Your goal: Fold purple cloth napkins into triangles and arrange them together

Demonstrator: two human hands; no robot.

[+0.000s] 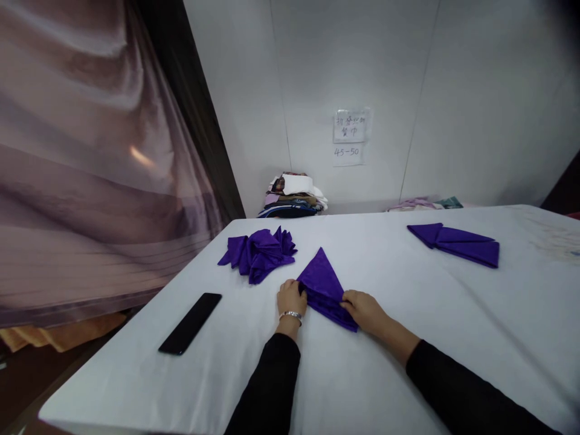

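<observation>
A purple cloth napkin [322, 279] lies partly folded on the white-covered table, its pointed tip away from me. My left hand [291, 298], with a silver bracelet at the wrist, is closed on the napkin's left corner. On the right side, my right hand [362, 308] pinches the edge of the same napkin. A folded band runs between both hands along the near side. Just beyond my left hand sits a crumpled heap of purple napkins [260, 254]. Farther to the right lies a folded purple napkin [466, 243] with a pointed end.
A black phone-like slab [190, 323] rests on the white tablecloth [353, 386] at left. Behind the table's far edge is a stack of folded clothes [294, 196], with more fabric [417, 204] to its right. Handwritten paper signs [350, 136] hang on the wall. A pinkish curtain [99, 151] drapes at left.
</observation>
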